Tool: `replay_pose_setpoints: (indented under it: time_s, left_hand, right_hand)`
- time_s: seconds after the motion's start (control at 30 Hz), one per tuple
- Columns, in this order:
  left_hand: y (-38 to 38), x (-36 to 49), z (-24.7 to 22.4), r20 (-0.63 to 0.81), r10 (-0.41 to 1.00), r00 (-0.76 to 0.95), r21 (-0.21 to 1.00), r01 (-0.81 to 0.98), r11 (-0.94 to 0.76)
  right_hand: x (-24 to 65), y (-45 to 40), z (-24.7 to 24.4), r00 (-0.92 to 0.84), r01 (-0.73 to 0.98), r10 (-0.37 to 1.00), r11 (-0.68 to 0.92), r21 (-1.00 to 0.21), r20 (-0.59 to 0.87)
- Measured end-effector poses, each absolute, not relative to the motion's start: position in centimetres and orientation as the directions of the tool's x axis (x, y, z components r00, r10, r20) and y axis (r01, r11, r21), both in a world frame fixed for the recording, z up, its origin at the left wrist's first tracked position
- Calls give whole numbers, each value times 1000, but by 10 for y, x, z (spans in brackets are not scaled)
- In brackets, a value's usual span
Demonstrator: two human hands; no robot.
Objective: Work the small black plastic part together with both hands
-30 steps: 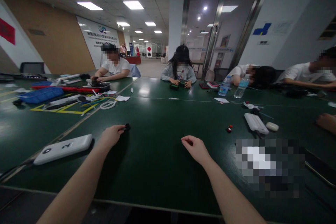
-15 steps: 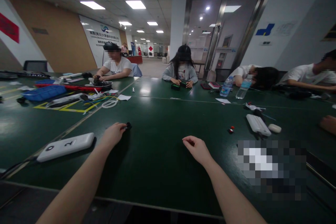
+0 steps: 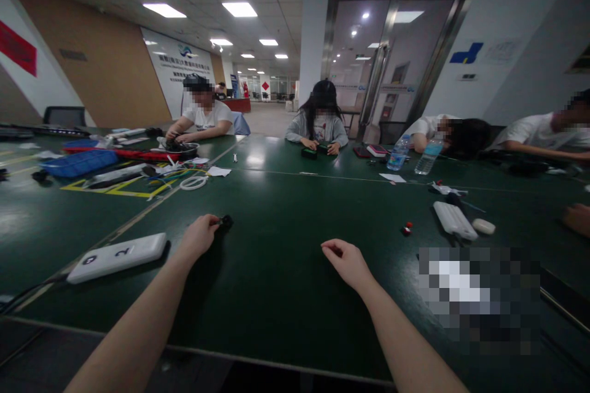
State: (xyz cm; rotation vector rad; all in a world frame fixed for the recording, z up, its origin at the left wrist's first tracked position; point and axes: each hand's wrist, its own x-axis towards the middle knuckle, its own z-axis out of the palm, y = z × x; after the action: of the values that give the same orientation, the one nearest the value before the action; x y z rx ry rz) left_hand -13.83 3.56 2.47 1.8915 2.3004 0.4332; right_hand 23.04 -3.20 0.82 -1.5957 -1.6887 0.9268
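Note:
My left hand [image 3: 201, 236] is above the green table, its fingertips pinched on a small black object [image 3: 225, 221]. That object is too small and dark for its kind to be told. Farther right, my right hand [image 3: 345, 263] rests low over the tabletop with fingers curled and thumb against them. Nothing shows in its fingers. A white power bank [image 3: 117, 258] marked "2" lies left of my left forearm, a dark cable running from its end. Right of my right hand sits a small red and black item [image 3: 407, 229].
Beyond my left hand lie a blue tray [image 3: 80, 163], a coil of white cable [image 3: 193, 183] and loose wires. On the right are a white device [image 3: 454, 220], a small white case [image 3: 483, 226] and two water bottles [image 3: 428, 156]. Several people sit around the green table [image 3: 276, 295].
The small black object in my left fingers has turned slightly and shows more of itself. My right hand has hardly moved.

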Motion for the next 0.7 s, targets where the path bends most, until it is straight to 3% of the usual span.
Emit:
replay_pose_setpoints:
  time_s: [0.23,0.7]
  left_hand:
    - [31,-134,31,42,976,-214,358,915,185]
    - [30,-128,28,81,978,-194,235,957,170]
  right_hand:
    - [230,-34,11,-66,553,997,7,-833,-35]
    - [230,-34,11,-62,543,997,-7,-840,-49]
